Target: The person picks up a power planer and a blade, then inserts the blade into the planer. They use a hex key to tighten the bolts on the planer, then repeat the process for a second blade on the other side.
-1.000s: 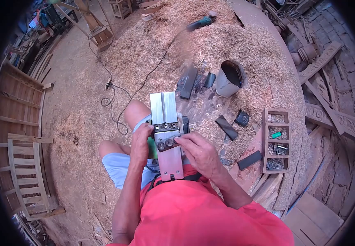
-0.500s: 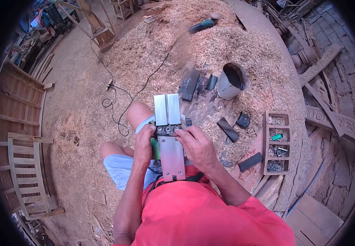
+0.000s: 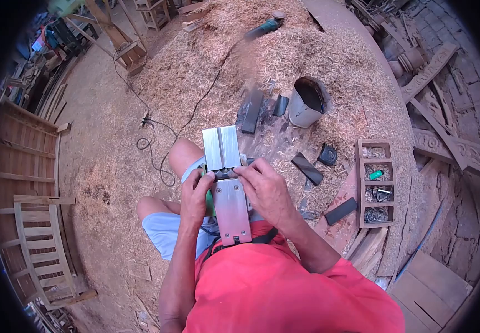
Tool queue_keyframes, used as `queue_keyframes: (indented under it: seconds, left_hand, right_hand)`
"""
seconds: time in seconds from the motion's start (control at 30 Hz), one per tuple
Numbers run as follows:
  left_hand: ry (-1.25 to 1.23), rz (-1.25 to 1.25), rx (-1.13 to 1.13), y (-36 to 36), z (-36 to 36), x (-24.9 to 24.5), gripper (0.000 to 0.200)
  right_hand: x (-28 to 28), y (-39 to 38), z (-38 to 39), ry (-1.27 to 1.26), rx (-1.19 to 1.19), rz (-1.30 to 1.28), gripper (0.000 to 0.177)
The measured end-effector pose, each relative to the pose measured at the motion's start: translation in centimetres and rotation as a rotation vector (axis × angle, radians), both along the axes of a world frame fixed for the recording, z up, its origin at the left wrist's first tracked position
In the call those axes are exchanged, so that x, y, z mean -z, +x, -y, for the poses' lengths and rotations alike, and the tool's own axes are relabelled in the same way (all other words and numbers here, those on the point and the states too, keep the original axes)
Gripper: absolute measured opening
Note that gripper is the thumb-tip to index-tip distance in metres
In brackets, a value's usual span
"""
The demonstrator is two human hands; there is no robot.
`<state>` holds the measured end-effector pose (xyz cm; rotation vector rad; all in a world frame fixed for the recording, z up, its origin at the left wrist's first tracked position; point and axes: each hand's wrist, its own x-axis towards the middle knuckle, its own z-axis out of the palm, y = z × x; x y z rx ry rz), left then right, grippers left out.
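A power planer (image 3: 230,205) lies upside down on my lap, its metal sole facing up, with a grooved silver front plate (image 3: 221,147) pointing away from me. Between the two plates runs the dark cutter drum (image 3: 226,173). My left hand (image 3: 196,194) is closed around the left side, its thumb at the drum's left end. Over the drum's right end, my right hand (image 3: 263,187) has its thumb and fingers pinched together. Whether something small is between those fingertips is hidden.
Right of me stands a wooden compartment tray (image 3: 390,183) with small metal parts and a green item. Ahead are a bucket (image 3: 306,102), dark blocks (image 3: 252,111), and an angle grinder (image 3: 263,28) with a cord on wood shavings. A slatted wooden frame (image 3: 43,244) leans at left.
Both thumbs have come closer together over the drum. The drum's row of bolts, visible before, no longer shows the same way. The view has shifted slightly.
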<state>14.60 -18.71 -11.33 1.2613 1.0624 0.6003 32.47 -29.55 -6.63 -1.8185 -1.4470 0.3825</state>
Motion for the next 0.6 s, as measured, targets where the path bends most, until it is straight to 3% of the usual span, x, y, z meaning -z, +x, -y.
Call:
queue_keyframes:
  seconds: [0.27,0.37,0.6]
  left_hand:
    - [0.004,-0.006,-0.014,0.2,-0.1,0.2,0.046]
    - [-0.081,-0.027,0.007,0.1,-0.2,0.0,0.037]
    - [-0.034,-0.016,-0.017,0.5,0.0,0.1,0.044]
  right_hand:
    - [0.0,0.3,-0.2,-0.005,-0.019,-0.051,0.021]
    - [0.1,0.3,-0.2,0.005,-0.019,-0.056,0.020]
    - [0.1,0.5,-0.3,0.010,-0.022,-0.073,0.017]
